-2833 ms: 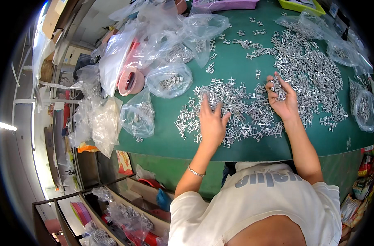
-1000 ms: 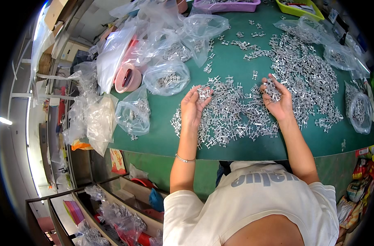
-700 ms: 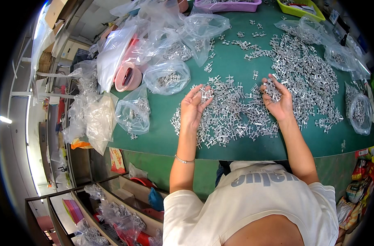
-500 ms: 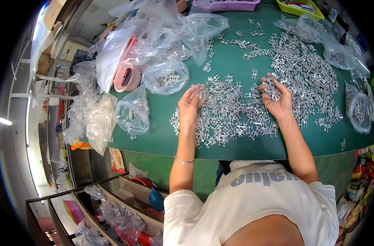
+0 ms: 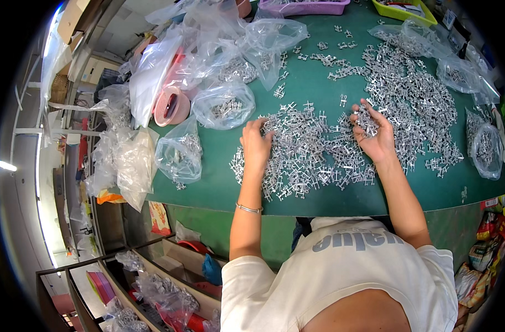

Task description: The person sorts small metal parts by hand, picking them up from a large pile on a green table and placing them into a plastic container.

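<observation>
A white fabric short-sleeved shirt carries large grey lettering, inverted in this view; print on the glossy multicoloured packages at right is too small to read. Both forearms reach forward over the green flat-topped table. The right hand, palm upward, curls its fingers around a cluster of small silver metal clips. The left hand, fingers bent, lies at the left edge of a loose silver clip pile; whether it grips any cannot be told.
</observation>
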`<state>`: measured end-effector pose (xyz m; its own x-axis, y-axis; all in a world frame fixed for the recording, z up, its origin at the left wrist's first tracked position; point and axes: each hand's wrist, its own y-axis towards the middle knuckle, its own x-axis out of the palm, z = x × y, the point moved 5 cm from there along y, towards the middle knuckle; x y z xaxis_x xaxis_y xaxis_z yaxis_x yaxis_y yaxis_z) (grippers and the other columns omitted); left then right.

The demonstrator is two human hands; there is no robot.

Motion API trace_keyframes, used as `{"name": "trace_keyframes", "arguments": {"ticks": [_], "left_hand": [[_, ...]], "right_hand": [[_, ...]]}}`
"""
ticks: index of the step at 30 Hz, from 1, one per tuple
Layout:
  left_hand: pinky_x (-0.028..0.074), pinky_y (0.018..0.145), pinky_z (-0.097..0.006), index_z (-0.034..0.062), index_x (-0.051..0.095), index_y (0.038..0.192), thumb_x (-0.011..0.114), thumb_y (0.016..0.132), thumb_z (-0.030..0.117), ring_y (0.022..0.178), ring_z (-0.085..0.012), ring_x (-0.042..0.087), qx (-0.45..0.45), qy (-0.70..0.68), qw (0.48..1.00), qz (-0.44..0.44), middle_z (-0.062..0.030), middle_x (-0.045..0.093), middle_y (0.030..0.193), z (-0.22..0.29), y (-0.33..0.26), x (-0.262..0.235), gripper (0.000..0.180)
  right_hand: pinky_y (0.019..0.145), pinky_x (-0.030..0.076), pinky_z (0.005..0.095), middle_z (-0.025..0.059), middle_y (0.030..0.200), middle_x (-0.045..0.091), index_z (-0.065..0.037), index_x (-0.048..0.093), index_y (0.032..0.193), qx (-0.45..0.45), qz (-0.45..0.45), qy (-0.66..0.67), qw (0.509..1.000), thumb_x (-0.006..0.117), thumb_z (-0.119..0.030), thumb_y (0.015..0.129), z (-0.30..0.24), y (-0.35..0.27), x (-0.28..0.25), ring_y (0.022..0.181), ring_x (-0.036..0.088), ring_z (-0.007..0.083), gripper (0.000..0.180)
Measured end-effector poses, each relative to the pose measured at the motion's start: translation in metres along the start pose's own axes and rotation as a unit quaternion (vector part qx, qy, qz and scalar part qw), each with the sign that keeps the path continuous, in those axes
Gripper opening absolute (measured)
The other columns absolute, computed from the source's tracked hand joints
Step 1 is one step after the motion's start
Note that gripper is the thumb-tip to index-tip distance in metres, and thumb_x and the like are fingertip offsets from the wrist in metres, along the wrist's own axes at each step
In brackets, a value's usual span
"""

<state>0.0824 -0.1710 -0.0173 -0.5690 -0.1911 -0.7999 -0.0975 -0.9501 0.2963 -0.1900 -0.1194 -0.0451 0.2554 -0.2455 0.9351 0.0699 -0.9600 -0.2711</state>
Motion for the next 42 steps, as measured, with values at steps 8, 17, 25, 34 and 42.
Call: {"name": "trace_keyframes", "arguments": {"ticks": [8, 17, 25, 34, 42], "left_hand": [[0.044, 0.060, -0.020, -0.0059, 0.062, 0.093, 0.061, 0.081, 0.007, 0.067, -0.0082, 0.056, -0.182, -0.313, 0.932, -0.011, -0.0043, 0.063, 0.077, -0.038, 0.000, 0.005, 0.018], [0.045, 0.058, -0.020, -0.0052, 0.059, 0.095, 0.059, 0.083, 0.007, 0.070, -0.0112, 0.060, -0.227, -0.444, 0.866, -0.012, -0.0073, 0.063, 0.080, -0.034, -0.004, -0.004, 0.017], [0.052, 0.061, -0.022, -0.0084, 0.050, 0.106, 0.052, 0.086, 0.004, 0.081, -0.0209, 0.064, -0.281, -0.548, 0.785, -0.067, -0.0169, 0.062, 0.088, -0.036, -0.010, 0.002, 0.023], [0.055, 0.072, -0.028, -0.0124, 0.044, 0.111, 0.050, 0.084, -0.003, 0.091, -0.0299, 0.061, -0.278, -0.594, 0.746, -0.115, -0.0203, 0.059, 0.099, -0.018, -0.015, 0.003, 0.029], [0.052, 0.070, -0.026, -0.0016, 0.054, 0.098, 0.055, 0.082, -0.002, 0.089, -0.0214, 0.061, -0.267, -0.657, 0.682, -0.177, -0.0110, 0.061, 0.092, 0.016, -0.026, 0.007, 0.016]], "right_hand": [[0.053, 0.044, 0.0257, 0.0102, 0.096, 0.054, -0.005, 0.049, 0.110, -0.003, 0.005, -0.006, 1.000, 0.049, -0.013, 0.085, 0.000, -0.001, 0.001, 0.079, 0.055, 0.0222, 0.026], [0.053, 0.044, 0.0254, 0.0098, 0.096, 0.055, -0.005, 0.049, 0.110, -0.006, 0.005, -0.021, 1.000, 0.049, -0.014, 0.085, 0.000, 0.000, 0.000, 0.079, 0.056, 0.0217, 0.027], [0.053, 0.044, 0.0247, 0.0095, 0.095, 0.055, -0.005, 0.049, 0.110, -0.007, 0.003, -0.024, 1.000, 0.049, -0.014, 0.085, 0.001, 0.001, -0.001, 0.079, 0.056, 0.0213, 0.026], [0.053, 0.045, 0.0249, 0.0102, 0.095, 0.054, -0.005, 0.049, 0.109, -0.001, -0.012, -0.014, 1.000, 0.049, -0.013, 0.086, 0.001, 0.000, 0.001, 0.079, 0.055, 0.0217, 0.025], [0.040, 0.039, 0.0176, 0.0037, 0.088, 0.055, -0.005, 0.052, 0.106, -0.003, -0.048, -0.322, 0.946, 0.056, -0.011, 0.083, 0.014, -0.007, 0.015, 0.070, 0.058, 0.0122, 0.024]]}}
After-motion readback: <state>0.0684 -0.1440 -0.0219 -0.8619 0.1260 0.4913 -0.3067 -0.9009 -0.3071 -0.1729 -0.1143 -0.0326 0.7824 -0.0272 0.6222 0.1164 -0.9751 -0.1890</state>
